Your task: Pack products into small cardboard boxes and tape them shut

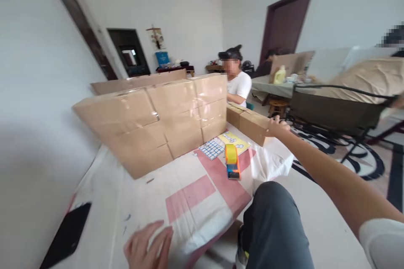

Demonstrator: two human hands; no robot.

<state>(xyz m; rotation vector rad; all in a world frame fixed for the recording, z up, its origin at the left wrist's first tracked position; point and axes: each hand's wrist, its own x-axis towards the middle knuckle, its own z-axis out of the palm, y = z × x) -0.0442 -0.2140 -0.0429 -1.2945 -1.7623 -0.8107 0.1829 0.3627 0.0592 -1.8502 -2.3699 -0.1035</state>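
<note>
My right hand (277, 127) is stretched far out, its fingers bent over the near end of a low cardboard box (253, 126) at the table's right edge. Low in the view, my left hand (148, 246) hovers over or rests on the tablecloth with nothing in it, fingers apart. A wall of several taped cardboard boxes (181, 113) stands across the table. Between the wall and my knee lies a tape dispenser (232, 162) with a yellow roll. Behind it are a blue-checked card (211, 149) and a yellow patterned sheet (235, 141).
A black phone (67, 235) lies at the table's left edge, beside the white wall. My bent knee (274, 218) is against the table's near side. Another person (240, 86) in white sits beyond the boxes. A dark folding chair (337, 107) stands to the right.
</note>
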